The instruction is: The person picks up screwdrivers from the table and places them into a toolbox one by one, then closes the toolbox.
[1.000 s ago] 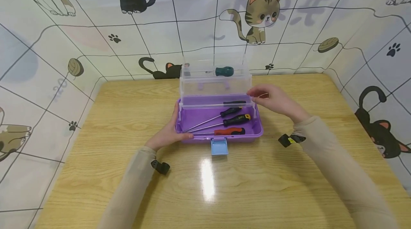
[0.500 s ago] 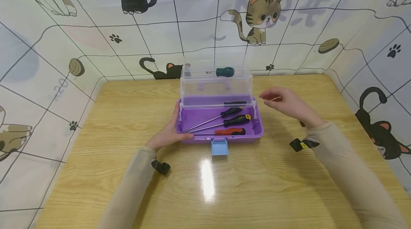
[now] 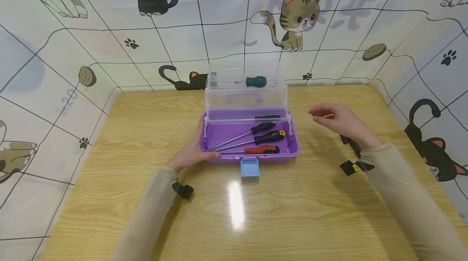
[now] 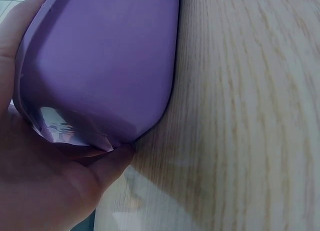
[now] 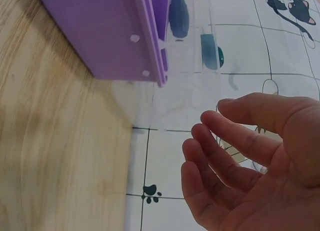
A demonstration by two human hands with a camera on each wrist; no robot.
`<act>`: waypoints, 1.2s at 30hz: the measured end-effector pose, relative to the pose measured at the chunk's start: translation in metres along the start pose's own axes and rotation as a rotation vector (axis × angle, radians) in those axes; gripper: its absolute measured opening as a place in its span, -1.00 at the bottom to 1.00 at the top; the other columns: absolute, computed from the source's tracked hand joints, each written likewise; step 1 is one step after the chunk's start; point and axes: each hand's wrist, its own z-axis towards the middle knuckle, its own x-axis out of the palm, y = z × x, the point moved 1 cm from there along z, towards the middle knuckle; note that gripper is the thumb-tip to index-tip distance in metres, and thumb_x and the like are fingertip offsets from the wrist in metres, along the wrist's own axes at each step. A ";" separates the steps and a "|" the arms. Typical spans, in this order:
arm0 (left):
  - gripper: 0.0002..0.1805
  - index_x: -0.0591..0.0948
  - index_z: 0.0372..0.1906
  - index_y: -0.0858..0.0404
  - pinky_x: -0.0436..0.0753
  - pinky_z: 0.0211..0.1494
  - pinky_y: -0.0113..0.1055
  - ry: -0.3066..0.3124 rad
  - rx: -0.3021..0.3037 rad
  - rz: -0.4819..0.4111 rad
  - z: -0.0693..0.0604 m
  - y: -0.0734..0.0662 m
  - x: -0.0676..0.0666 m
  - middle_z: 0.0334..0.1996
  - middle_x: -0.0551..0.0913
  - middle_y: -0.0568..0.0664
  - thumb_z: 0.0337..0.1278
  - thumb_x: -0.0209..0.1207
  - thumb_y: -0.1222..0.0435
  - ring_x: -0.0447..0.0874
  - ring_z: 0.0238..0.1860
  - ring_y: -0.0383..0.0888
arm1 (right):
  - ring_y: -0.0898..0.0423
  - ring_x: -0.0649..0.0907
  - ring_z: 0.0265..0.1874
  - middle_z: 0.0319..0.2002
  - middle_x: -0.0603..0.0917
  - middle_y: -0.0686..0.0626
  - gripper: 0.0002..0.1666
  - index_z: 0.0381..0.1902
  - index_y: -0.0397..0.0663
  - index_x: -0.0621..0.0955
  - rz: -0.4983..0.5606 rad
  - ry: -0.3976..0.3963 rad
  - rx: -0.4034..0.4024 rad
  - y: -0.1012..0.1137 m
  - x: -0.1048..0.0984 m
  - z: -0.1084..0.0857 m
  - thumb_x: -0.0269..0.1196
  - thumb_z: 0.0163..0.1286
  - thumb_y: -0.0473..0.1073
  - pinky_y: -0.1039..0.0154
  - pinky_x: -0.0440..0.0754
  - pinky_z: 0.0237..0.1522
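A purple toolbox (image 3: 219, 132) stands on the table with its clear tray (image 3: 241, 101) raised at the back. Inside its base lie several screwdrivers: a red-and-black one (image 3: 261, 150), a black-and-yellow one (image 3: 269, 136), and black-handled ones, one partly behind the tray. A short green-handled screwdriver (image 3: 256, 81) rests in the raised clear part. My left hand (image 3: 191, 152) grips the box's front left corner, thumb at the front; in the left wrist view it curves round the purple wall (image 4: 110, 56). My right hand (image 3: 340, 119) hovers right of the box, fingers loosely bent, holding nothing.
A light blue latch (image 3: 250, 168) hangs down at the box's front. The wooden table (image 3: 285, 208) meets a cat-printed cloth (image 3: 226, 41) close behind the box, with more cloth at both sides.
My right hand has drawn away from the right end of the raised tray, moving right and slightly toward me. The left hand and the toolbox have stayed in place.
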 end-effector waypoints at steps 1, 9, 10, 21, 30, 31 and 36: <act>0.40 -0.51 0.41 -0.41 -0.23 0.44 0.08 0.000 -0.002 0.003 0.000 0.000 0.000 0.49 -0.51 -0.22 -0.09 0.46 0.17 -0.44 0.48 -0.09 | -0.13 0.58 -0.06 -0.01 0.62 -0.29 -0.67 0.07 -0.38 0.57 -0.001 0.002 0.009 -0.002 0.000 -0.001 0.15 0.44 -0.27 0.40 0.51 -0.09; 0.40 -0.51 0.42 -0.38 -0.22 0.44 0.09 0.002 -0.002 0.007 -0.001 -0.001 -0.001 0.50 -0.50 -0.21 -0.09 0.46 0.18 -0.42 0.49 -0.07 | -0.21 0.56 0.02 0.06 0.57 -0.33 -0.60 0.14 -0.33 0.54 0.019 0.020 0.136 -0.019 -0.004 -0.012 0.12 0.47 -0.18 0.32 0.51 -0.12; 0.40 -0.51 0.42 -0.37 -0.21 0.44 0.08 0.002 -0.003 0.007 0.000 -0.002 -0.001 0.50 -0.50 -0.20 -0.09 0.45 0.19 -0.41 0.49 -0.07 | -0.22 0.55 0.03 0.07 0.57 -0.33 -0.59 0.15 -0.33 0.53 0.018 0.023 0.149 -0.021 -0.005 -0.013 0.11 0.48 -0.17 0.28 0.51 -0.11; 0.40 -0.54 0.47 -0.03 -0.23 0.44 0.11 0.019 -0.041 -0.003 -0.006 -0.026 0.001 0.50 -0.54 0.00 -0.07 0.40 0.37 -0.45 0.49 0.05 | -0.20 0.52 0.03 0.11 0.53 -0.37 -0.54 0.18 -0.38 0.49 0.006 0.023 0.212 -0.040 -0.005 -0.025 0.06 0.51 -0.12 0.18 0.49 -0.10; 0.40 -0.54 0.47 -0.06 -0.24 0.44 0.07 0.012 -0.017 -0.013 -0.007 -0.027 0.003 0.50 -0.53 -0.03 -0.07 0.42 0.32 -0.46 0.49 0.00 | -0.18 0.46 0.05 0.17 0.47 -0.35 -0.46 0.24 -0.33 0.45 0.032 0.009 0.282 -0.061 -0.007 -0.036 0.02 0.53 -0.02 0.01 0.46 -0.06; 0.39 -0.54 0.47 -0.02 -0.24 0.44 0.06 0.016 -0.020 -0.016 -0.008 -0.032 0.003 0.50 -0.54 -0.01 -0.06 0.39 0.37 -0.46 0.49 0.01 | -0.17 0.46 0.06 0.16 0.48 -0.35 -0.46 0.25 -0.33 0.45 0.034 0.007 0.286 -0.062 -0.007 -0.037 0.02 0.53 -0.01 0.02 0.46 -0.07; 0.38 -0.55 0.47 0.05 -0.23 0.45 0.06 0.018 -0.023 -0.006 -0.007 -0.030 0.002 0.50 -0.54 0.02 -0.06 0.36 0.42 -0.47 0.49 0.01 | -0.14 0.45 0.07 0.18 0.47 -0.34 -0.43 0.27 -0.32 0.43 0.045 0.004 0.320 -0.067 -0.010 -0.042 0.01 0.53 0.02 0.08 0.47 -0.09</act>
